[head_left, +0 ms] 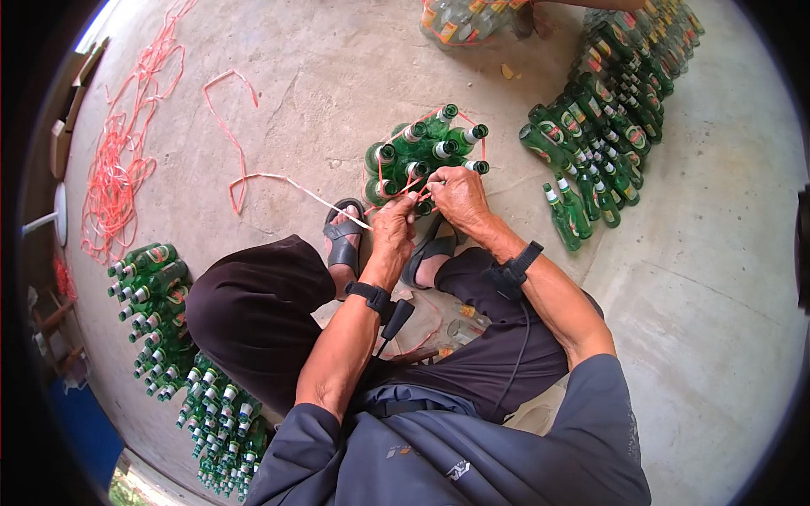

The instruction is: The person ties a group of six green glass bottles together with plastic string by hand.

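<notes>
Several green glass bottles (413, 152) stand upright in a tight cluster on the floor in front of my feet, with pink plastic twine (380, 169) running around them and across their necks. At the near side of the cluster my left hand (395, 221) is closed, pinching the twine. Close beside it my right hand (458, 198) is also closed on the twine, its fingers against the nearest bottle necks. A loose tail of twine (295, 184) trails from my left hand to the floor on the left. The fingertips partly hide the twine between the hands.
A tangled heap of pink twine (122, 169) lies at the left. Green bottles (152, 295) stand massed at the lower left. More green bottles (591, 143) lie in rows at the right. Another person's arm (591, 3) is near a bundle of clear bottles (464, 21) at the top.
</notes>
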Demonstrator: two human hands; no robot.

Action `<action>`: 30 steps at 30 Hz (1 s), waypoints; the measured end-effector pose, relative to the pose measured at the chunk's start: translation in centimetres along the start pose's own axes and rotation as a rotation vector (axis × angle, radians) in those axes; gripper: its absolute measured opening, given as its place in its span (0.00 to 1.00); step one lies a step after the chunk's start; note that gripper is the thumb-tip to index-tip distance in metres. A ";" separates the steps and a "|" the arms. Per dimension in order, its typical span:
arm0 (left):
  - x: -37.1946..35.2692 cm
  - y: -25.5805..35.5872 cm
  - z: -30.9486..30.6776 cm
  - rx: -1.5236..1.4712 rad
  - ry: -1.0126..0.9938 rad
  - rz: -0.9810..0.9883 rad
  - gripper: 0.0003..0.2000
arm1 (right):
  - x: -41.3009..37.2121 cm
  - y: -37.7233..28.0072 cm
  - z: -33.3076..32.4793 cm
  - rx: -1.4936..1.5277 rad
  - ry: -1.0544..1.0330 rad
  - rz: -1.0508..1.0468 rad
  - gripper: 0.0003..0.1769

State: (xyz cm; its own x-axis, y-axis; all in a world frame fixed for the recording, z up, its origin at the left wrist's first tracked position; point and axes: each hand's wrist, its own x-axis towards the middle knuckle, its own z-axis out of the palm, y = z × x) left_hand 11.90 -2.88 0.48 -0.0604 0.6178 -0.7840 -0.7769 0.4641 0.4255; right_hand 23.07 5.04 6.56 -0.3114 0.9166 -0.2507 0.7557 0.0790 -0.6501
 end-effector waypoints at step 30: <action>0.0 0.5 0.0 0.001 -0.013 -0.016 0.08 | 0.4 -2.1 -0.4 -0.032 -0.139 0.216 0.15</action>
State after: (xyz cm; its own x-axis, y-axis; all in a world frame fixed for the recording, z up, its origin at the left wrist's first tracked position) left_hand 11.53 -2.65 0.64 -0.0401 0.6185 -0.7848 -0.7772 0.4743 0.4135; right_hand 21.63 5.41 8.13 -0.2152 0.8512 -0.4787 0.8304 -0.0985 -0.5484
